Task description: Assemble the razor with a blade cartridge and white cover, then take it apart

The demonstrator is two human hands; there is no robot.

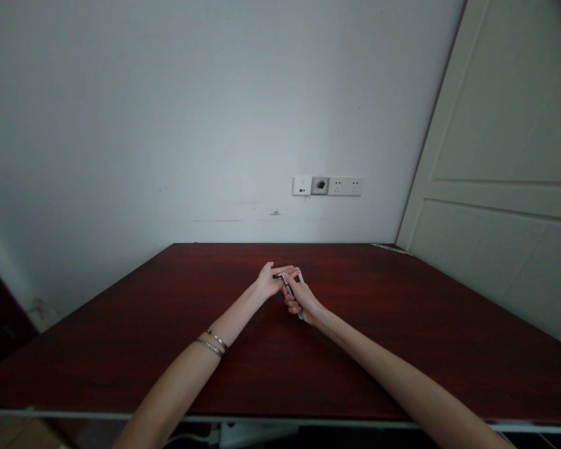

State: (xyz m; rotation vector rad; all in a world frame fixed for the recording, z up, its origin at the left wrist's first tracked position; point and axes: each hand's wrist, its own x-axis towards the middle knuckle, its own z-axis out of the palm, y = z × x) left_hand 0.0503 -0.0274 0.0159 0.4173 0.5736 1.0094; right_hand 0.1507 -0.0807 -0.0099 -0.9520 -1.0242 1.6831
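Observation:
My right hand (303,299) is wrapped round the slim dark-and-silver handle of a small razor-shaped tool (288,289). Its short crosswise head lies over the palm of my left hand; I cannot tell whether they touch. My left hand (270,280) is turned palm up above the table, with its fingers stretched to the right, partly behind my right hand. A small white strip (301,276) shows by the left fingertips, and what it belongs to is unclear. Two silver bracelets (212,342) circle the left forearm.
The dark red wooden table (168,312) reaches back to a white wall (191,125) with sockets and switch plates (339,186). A pale panelled door (505,156) stands at the right. A thin flat strip (390,248) lies at the table's far right corner.

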